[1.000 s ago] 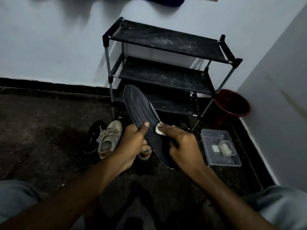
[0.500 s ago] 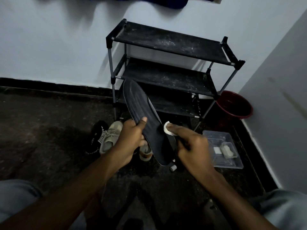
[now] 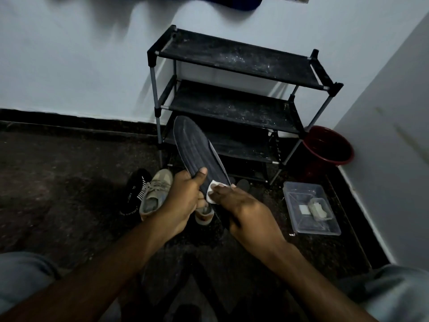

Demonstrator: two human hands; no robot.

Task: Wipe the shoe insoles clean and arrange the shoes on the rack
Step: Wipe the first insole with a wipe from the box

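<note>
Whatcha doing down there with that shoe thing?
A person sitting on the floor is cleaning a shoe's dark insole. The left hand holds it up by its edge, and the right hand holds a small white pad against it. A beige sneaker and a black shoe wait on the floor. No shoes show on the rack.

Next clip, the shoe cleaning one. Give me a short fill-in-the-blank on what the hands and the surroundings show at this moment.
The left hand grips a dark ____. The right hand holds a ____ wipe against it. The bucket beside the rack is ____.
Missing words: insole; white; red.
</note>
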